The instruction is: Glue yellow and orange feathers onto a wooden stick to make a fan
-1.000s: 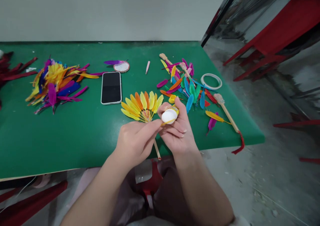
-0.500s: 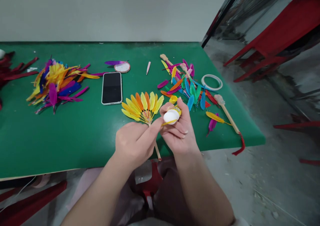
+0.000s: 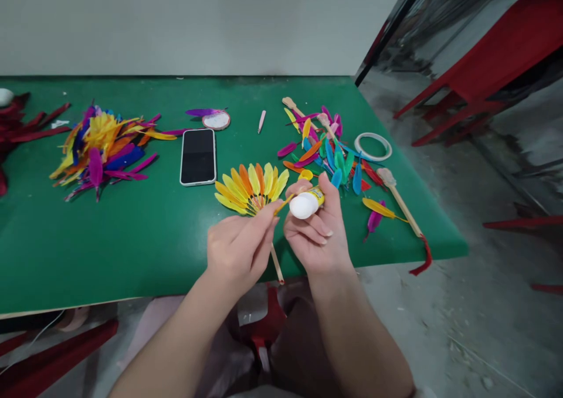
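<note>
My left hand is closed, pinching a yellow-orange feather between thumb and forefinger; its tip points up toward my other hand. My right hand wraps round a small glue bottle with a yellow label, its rounded white end facing me. The feather lies close beside that white end; whether they touch I cannot tell. Under my left hand, a fan of yellow and orange feathers rests on the table, its wooden stick reaching past the near edge.
On the green table lie a feather pile, a phone, a round white disc and tweezers. Farther right are loose feathers, a tape roll and a tasselled wooden stick. A red chair stands beyond.
My left hand has drawn back slightly from the glue bottle, and the feather, earlier across its white end, now points up beside it. The bottle has shifted a little right.
</note>
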Demonstrator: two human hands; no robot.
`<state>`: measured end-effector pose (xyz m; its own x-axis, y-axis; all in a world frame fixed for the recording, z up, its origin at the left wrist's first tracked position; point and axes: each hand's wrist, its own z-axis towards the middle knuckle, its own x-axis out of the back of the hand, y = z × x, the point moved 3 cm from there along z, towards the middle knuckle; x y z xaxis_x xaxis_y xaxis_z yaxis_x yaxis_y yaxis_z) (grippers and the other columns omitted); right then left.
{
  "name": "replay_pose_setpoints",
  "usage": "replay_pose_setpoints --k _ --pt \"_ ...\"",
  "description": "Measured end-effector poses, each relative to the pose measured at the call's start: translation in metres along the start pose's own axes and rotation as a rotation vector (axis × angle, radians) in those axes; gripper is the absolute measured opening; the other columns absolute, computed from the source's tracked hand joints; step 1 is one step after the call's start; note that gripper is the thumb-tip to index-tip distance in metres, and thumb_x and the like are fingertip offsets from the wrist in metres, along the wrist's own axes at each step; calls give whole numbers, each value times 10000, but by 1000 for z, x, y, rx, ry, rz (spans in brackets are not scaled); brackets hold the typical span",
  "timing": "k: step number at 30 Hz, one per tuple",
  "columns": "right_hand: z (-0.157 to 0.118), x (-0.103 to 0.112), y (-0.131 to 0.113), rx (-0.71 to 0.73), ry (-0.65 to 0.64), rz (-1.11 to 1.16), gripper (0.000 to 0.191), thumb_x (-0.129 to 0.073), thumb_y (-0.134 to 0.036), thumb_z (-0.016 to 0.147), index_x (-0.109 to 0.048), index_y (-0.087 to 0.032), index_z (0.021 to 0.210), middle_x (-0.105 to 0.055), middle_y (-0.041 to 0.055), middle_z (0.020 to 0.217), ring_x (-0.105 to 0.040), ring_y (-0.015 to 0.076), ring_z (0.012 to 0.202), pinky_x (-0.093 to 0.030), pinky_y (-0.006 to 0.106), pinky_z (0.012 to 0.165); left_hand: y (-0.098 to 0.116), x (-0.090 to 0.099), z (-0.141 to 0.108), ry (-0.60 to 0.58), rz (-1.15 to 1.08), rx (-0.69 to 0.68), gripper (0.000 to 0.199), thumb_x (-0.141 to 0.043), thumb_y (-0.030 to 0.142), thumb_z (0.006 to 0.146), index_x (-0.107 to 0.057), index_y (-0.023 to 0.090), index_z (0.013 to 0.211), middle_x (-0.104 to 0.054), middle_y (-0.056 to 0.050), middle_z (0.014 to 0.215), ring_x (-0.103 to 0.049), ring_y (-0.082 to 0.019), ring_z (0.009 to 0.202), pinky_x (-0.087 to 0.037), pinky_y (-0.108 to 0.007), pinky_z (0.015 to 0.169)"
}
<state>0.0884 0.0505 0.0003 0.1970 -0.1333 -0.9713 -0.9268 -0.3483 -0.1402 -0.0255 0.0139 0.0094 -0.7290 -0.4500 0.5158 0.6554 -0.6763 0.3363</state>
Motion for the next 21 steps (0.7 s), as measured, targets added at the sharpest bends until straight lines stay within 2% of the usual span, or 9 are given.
replay_pose_setpoints --k 6,10,15,21 --pt "0 0 0 -4 -2 -13 348 -310 -371 917 -473 -142 712 -624 -14 620 -298 -47 206 -143 51 185 4 -1 1 9 48 -60 228 -517 95 828 -613 84 1035 -552 29 530 -448 -77 456 -325 -228 492" --pt "0 0 -1 13 56 -28 291 -385 -356 891 -471 -146 710 -617 -27 614 -280 -48 204 -146 60 187 6 2 1 59 7 -108 240 -513 89 825 -614 82 1042 -468 43 485 -404 -90 445 -309 -234 477" --pt "-1 -4 0 54 82 -48 232 -549 -355 811 -492 -153 711 -618 -40 622 -313 -49 219 -166 55 201 7 4 2 -8 -144 -128 143 -521 106 824 -638 118 904 -449 45 482 -421 -88 458 -339 -212 482" --pt "-6 -7 6 56 21 -108 188 -634 -312 746 -522 -164 716 -647 -32 661 -334 -43 230 -213 53 211 6 3 3 -39 -147 -104 125 -516 130 838 -638 127 867 -469 36 476 -420 -94 453 -343 -213 483"
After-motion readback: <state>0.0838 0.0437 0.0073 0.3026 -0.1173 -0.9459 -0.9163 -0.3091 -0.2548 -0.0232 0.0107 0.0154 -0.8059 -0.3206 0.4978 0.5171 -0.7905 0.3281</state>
